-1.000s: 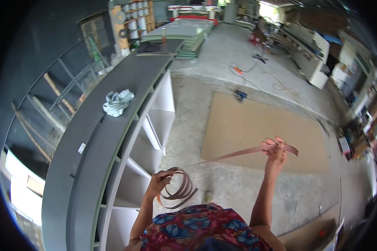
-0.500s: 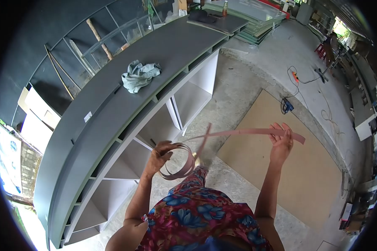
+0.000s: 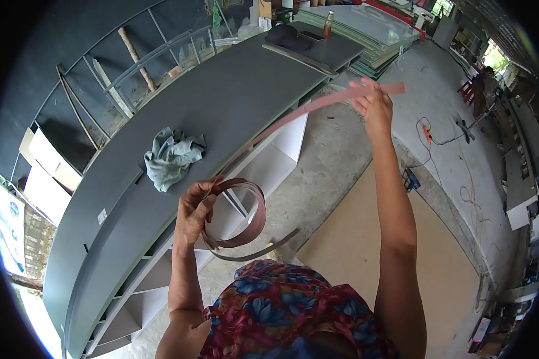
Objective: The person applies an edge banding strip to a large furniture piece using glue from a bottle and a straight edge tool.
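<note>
A long, thin pinkish-brown strip, like edge banding, is wound into a loose coil (image 3: 256, 222). My left hand (image 3: 191, 209) is closed around the coil's left side, low over the near edge of a long grey-topped cabinet (image 3: 233, 90). From there the strip runs in a taut arc along the cabinet's edge to my right hand (image 3: 374, 110), raised and stretched forward. My right hand pinches it close to its far end, which sticks out to the right. A loose tail (image 3: 269, 248) curls out below the coil.
A crumpled grey-green cloth (image 3: 172, 158) lies on the cabinet top, with a dark cap (image 3: 287, 36) and a bottle (image 3: 329, 24) at its far end. White shelf compartments (image 3: 290, 140) face me. A brown board (image 3: 353, 251) and a blue power tool (image 3: 410, 179) with cords lie on the floor.
My right hand has moved forward and up with the strip's end, bringing the strip alongside the cabinet edge. My left hand with the coil has shifted left, closer to the cabinet.
</note>
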Available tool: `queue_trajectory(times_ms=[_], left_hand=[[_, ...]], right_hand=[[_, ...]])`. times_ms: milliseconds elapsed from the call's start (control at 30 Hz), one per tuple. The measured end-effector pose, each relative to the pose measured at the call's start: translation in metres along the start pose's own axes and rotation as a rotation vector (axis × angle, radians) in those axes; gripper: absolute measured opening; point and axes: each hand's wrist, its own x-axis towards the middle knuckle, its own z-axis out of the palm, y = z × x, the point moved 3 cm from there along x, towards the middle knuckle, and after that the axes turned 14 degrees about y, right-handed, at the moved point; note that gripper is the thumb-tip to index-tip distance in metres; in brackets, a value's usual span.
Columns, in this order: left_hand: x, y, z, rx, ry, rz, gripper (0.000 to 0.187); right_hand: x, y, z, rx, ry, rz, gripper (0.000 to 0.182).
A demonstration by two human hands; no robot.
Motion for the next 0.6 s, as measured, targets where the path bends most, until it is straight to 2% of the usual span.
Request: queue_trajectory(times_ms=[233,433,600], left_hand=[[0.025,0.016,-0.002,0.446,0.134,-0.066,0.027],[0.029,0.004,-0.013,0.345,0.155,-0.105,0.028],[0.048,-0.004,0.033,0.248,0.155,-0.147,0.03]], right_hand=[[0.061,0.057,0.088,-0.114,-0.244,0.017,0.036],[0.089,0.126,0.155,-0.164,-0.54,0.034,0.034],[0.141,0.198,0.165,-0.04,-0.602,0.27,0.028]])
